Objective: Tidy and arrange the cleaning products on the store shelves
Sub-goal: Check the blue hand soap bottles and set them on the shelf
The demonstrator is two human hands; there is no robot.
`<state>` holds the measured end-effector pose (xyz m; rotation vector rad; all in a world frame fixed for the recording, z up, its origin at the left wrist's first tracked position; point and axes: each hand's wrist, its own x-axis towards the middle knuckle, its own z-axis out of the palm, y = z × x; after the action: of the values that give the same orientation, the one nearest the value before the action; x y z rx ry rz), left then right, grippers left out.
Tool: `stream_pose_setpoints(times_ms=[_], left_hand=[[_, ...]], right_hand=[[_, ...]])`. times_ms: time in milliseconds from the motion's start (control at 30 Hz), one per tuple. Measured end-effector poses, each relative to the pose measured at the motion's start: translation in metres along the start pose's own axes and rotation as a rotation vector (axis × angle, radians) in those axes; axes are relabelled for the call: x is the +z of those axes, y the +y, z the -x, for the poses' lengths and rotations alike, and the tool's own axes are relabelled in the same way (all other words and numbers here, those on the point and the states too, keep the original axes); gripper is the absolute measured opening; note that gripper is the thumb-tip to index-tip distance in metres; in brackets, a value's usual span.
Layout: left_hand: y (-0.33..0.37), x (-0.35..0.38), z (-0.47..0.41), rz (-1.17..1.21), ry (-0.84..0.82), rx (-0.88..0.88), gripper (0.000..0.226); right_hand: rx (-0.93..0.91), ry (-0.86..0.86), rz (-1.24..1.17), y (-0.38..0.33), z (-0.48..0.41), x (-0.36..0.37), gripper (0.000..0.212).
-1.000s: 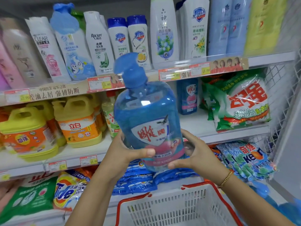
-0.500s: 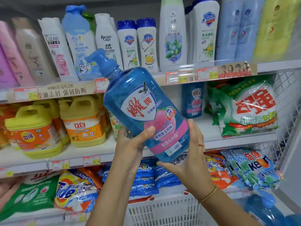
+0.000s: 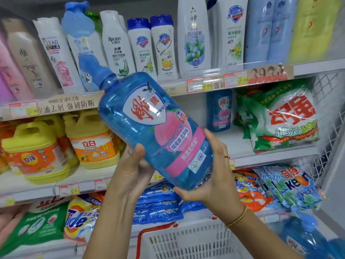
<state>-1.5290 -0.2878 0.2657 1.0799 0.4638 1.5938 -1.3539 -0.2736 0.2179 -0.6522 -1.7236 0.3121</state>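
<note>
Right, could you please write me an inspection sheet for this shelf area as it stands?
Surface: white middle shelf, partly bare left of the green powder bags.
Job's things: blue pump bottle tilted, pump up-left, held off the shelf; matching blue bottle standing at the shelf's back.
Clutter: yellow detergent jugs, green powder bags, shampoo bottles above, white basket below.
Grips: left hand grips the bottle's side; right hand cups its base.
Cables: nothing seen.
Surroundings: wire mesh panel at right; price tags on shelf edges.

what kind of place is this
Most likely a shop's cleaning aisle: price tags along the shelf edges, rows of shampoo bottles and detergent bags, and a white basket below the blue bottle.
</note>
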Motion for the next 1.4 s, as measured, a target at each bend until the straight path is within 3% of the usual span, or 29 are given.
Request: stream_pose_setpoints(times_ms=[100, 233, 400, 567, 700, 800, 933, 1000, 1133, 1300, 1400], left_hand=[[0.003, -0.003, 0.004, 0.031, 0.021, 0.013, 0.109], [0.006, -0.006, 0.006, 0.023, 0.028, 0.005, 0.122], [0.004, -0.008, 0.006, -0.028, -0.02, 0.012, 0.113], [-0.003, -0.002, 0.004, 0.027, 0.054, 0.035, 0.117], [-0.008, -0.001, 0.001, 0.102, 0.065, 0.075, 0.103], [-0.011, -0.001, -0.002, 0.063, 0.092, 0.089, 0.114], [-0.017, 0.001, -0.001, -0.026, 0.125, 0.066, 0.117], [-0.019, -0.003, -0.002, 0.027, 0.137, 0.043, 0.111], [-0.015, -0.013, -0.005, 0.095, 0.122, 0.03, 0.098], [-0.008, -0.008, 0.0, 0.094, 0.005, 0.035, 0.1], [-0.003, -0.004, 0.003, 0.018, -0.065, 0.018, 0.107]], right_hand=[[0.128, -0.073, -0.238, -0.009, 0.002, 0.001, 0.109], [0.283, -0.169, -0.583, -0.019, 0.0, -0.001, 0.099], [0.418, -0.219, -0.752, -0.019, -0.002, -0.01, 0.102], [0.365, -0.168, -0.602, -0.023, -0.002, -0.014, 0.098], [0.191, -0.16, -0.253, -0.026, -0.006, -0.016, 0.105], [-0.023, -0.088, 0.058, -0.021, -0.012, -0.017, 0.099], [-0.088, -0.009, 0.167, -0.011, -0.01, -0.017, 0.091], [-0.02, 0.005, 0.059, -0.006, -0.007, -0.019, 0.089], [0.231, -0.081, -0.415, -0.01, -0.007, -0.023, 0.082], [0.523, -0.178, -0.786, -0.005, -0.011, -0.019, 0.086], [0.709, -0.125, -0.967, -0.007, -0.009, -0.011, 0.094]])
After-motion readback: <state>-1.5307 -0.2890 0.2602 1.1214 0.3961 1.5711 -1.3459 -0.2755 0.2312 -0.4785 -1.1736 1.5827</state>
